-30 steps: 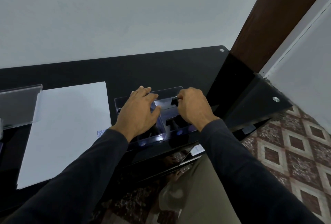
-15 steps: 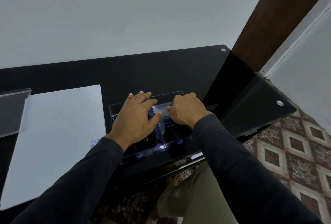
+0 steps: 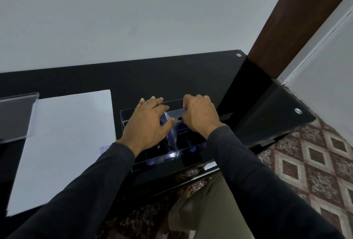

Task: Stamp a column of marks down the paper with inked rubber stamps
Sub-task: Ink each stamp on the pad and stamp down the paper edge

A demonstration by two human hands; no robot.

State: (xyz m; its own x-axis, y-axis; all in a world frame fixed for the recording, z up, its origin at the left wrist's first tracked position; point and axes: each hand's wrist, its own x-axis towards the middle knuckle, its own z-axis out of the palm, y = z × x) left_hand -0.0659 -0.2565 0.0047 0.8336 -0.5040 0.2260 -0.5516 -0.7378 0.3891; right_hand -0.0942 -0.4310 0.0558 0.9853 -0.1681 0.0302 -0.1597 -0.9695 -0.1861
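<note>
While both dark-sleeved arms reach up from the bottom of the frame, the left hand (image 3: 148,124) lies spread with straight fingers over the left part of a clear acrylic box (image 3: 177,151) at the frame's centre, its thumb reaching toward the middle divider. Just right of it, the right hand (image 3: 200,114) is curled, fingertips down inside the box's right compartment, pinching a small dark thing that is mostly hidden; whether it is a stamp cannot be told. Left of the box, touching its side, lies the white paper (image 3: 63,143) on the black glass table (image 3: 172,78), with blue printed marks (image 3: 105,150) at its right edge beside the left wrist. A clear plastic lid (image 3: 17,116) overlaps the paper's upper left corner.
</note>
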